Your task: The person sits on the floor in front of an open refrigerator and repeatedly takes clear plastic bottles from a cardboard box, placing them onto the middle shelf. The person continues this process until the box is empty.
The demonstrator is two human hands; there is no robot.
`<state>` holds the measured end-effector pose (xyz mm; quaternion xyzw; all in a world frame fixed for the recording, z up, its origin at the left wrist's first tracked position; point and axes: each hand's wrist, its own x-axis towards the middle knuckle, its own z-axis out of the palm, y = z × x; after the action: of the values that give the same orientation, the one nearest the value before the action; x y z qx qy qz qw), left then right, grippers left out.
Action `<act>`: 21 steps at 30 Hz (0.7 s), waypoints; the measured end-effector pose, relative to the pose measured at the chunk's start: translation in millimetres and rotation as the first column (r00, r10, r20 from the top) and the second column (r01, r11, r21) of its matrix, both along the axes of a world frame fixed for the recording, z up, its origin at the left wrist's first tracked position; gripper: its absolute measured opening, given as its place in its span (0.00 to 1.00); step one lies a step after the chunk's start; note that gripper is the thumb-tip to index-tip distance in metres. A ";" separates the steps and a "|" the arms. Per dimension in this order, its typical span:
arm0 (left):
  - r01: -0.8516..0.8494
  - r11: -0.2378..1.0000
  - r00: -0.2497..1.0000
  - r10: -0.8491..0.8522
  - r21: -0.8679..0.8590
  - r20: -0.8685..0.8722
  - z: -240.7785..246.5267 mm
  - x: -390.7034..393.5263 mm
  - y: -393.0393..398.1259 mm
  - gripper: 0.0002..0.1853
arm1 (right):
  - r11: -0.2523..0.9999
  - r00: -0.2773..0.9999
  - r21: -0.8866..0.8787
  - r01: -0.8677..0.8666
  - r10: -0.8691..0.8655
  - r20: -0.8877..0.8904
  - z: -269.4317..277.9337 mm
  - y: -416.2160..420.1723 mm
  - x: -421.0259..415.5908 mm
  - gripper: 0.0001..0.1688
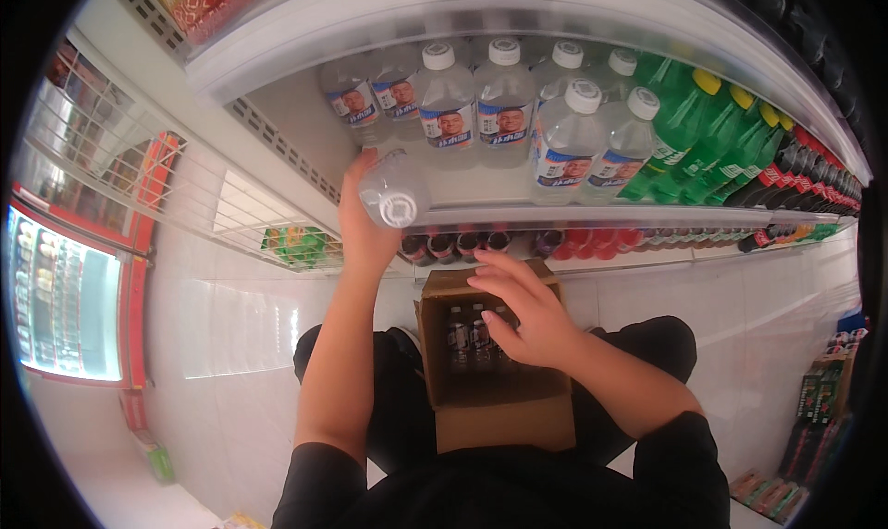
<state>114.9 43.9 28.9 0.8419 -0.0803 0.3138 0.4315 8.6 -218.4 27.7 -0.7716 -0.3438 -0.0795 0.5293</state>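
Note:
My left hand [371, 227] is wrapped round a clear plastic bottle with a white cap [394, 189], at the left end of a white shelf [479, 186]. The bottle leans with its cap towards me. Several similar bottles with blue and orange labels [506, 123] stand on that shelf behind and to the right of it. Fingers apart, my right hand [531, 314] hovers over an opened cardboard box [503, 425] between my legs, holding nothing. Inside the box are several small-looking clear bottles [479, 338], partly hidden by my right hand.
Green bottles with yellow caps [694, 140] and dark cola bottles [798, 182] fill the shelf's right side. A lower shelf holds dark and red drinks [590, 243]. White wire racks [229, 217] stand at the left, before a lit drinks fridge [69, 300]. Stacked cartons [818, 397] are at far right.

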 end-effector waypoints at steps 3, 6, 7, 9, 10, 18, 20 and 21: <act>0.037 0.999 0.985 -0.043 -0.038 -0.164 10.6 12.9 4.9 0.38 | 0.999 0.999 -0.036 0.033 -0.032 0.031 -2.1 -2.8 3.7 0.26; 0.048 0.999 0.962 -0.041 0.020 -0.270 14.0 30.9 25.0 0.34 | 0.996 1.000 -0.087 0.011 -0.013 -0.022 -1.5 -1.7 4.2 0.22; 0.068 0.997 0.947 -0.051 0.041 -0.318 22.9 35.5 19.3 0.33 | 0.995 1.000 -0.100 0.011 -0.012 -0.016 -5.7 -3.7 5.1 0.21; 0.146 0.986 0.903 -0.166 -0.080 -0.397 33.6 41.0 18.8 0.32 | 0.993 1.000 -0.120 -0.007 0.007 -0.004 -13.9 -3.8 6.1 0.18; 0.170 0.981 0.898 -0.194 -0.094 -0.396 34.0 48.7 24.7 0.32 | 0.991 1.000 -0.134 -0.007 0.006 -0.004 -14.7 -3.1 5.7 0.17; 0.218 0.961 0.898 -0.266 -0.170 -0.350 32.0 54.6 4.7 0.30 | 0.982 1.000 -0.190 -0.008 0.012 0.020 -13.4 -5.1 2.5 0.12; 0.229 0.945 0.894 -0.299 -0.233 -0.334 24.8 55.7 6.5 0.27 | 0.980 1.000 -0.198 -0.022 0.023 0.005 -20.6 -2.6 2.4 0.11; 0.230 0.950 0.902 -0.289 -0.209 -0.319 18.2 58.3 11.8 0.26 | 0.979 0.999 -0.203 -0.036 0.037 0.000 -24.5 -0.5 3.0 0.11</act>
<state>173.2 55.7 47.1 0.8265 -0.0883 0.1060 0.5457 11.6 -218.9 3.3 -0.8149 -0.3652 -0.0356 0.4487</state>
